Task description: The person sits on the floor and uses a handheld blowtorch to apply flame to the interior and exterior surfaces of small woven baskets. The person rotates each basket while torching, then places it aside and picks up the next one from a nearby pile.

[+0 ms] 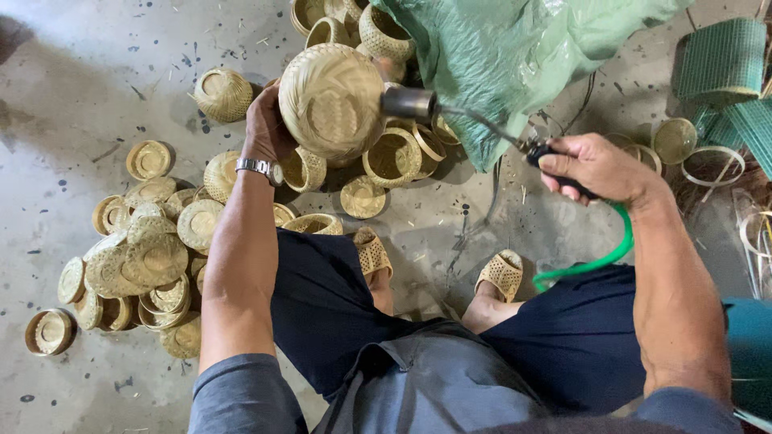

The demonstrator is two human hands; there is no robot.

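The concrete floor takes up most of the view, bare and open at the upper left and along the left edge. A green sack hangs over the top right, its lower edge reaching down beside the torch. A heap of woven lids lies left of the person's knees, spreading almost to the left edge; more small baskets crowd the middle under the raised work, and green mesh rolls fill the right corner. Between the two sandals a narrow strip of floor stays open.

The round basket is held up above the pile, near the top centre, its woven bottom facing the camera. The left hand, a watch on its wrist, grips the basket from the left side. The right hand is clenched around the black handle of a torch, whose metal nozzle touches or nearly touches the basket's right edge. A green hose curves from the handle down past the right knee.
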